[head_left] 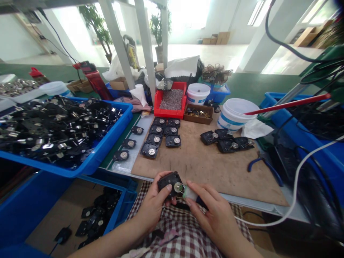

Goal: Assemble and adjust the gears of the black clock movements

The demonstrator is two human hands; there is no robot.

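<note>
My left hand point(157, 197) grips a black plastic mechanism point(170, 182), its thumb lying across the face. A round silver disc sits at the mechanism's right side. My right hand point(208, 204) is closed around a hand tool point(190, 194) with a pale, greenish-white front part and a dark handle. The tool's narrow tip meets or nearly meets the disc's edge; its exact kind I cannot make out. Both hands are over the checked apron point(172, 233), at the near edge of the brown work board point(199, 168). Similar mechanisms point(149, 150) lie in rows on the board.
More mechanisms point(227, 139) are grouped at the right, near blue-handled pliers point(264, 166). Behind stand a red bin point(184, 104) of small metal pieces, a brown box point(197, 118) and white buckets point(236, 111). Blue crates point(107, 134) flank the left. A white cable point(295, 186) curves along the right.
</note>
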